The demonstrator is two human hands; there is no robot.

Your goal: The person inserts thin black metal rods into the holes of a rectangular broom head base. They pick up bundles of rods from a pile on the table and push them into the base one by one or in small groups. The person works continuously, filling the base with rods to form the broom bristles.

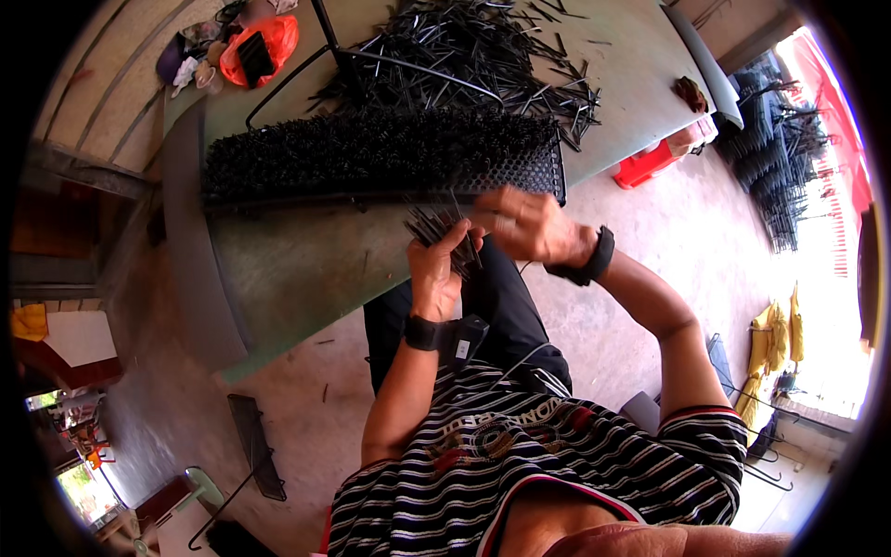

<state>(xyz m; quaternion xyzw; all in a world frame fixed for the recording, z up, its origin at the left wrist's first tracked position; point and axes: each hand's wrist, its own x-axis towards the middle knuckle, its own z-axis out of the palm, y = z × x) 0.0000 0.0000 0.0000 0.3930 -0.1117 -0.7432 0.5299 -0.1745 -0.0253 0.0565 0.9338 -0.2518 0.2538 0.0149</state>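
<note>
My left hand is closed around a bundle of thin black sticks, which fan out above and below the thumb. Right beside it, my right hand is smeared by motion, so its fingers and anything in them cannot be made out. Both hands are just in front of a long black perforated rack on the table. Black pieces stand packed in most of the rack, while holes show at its right end. Behind the rack lies a loose heap of black sticks.
A black metal frame rises behind the rack on the green tabletop. An orange-red plastic bag holds a dark object at the far left. A red stool stands past the table's right edge. Dark wire racks are stacked farther right.
</note>
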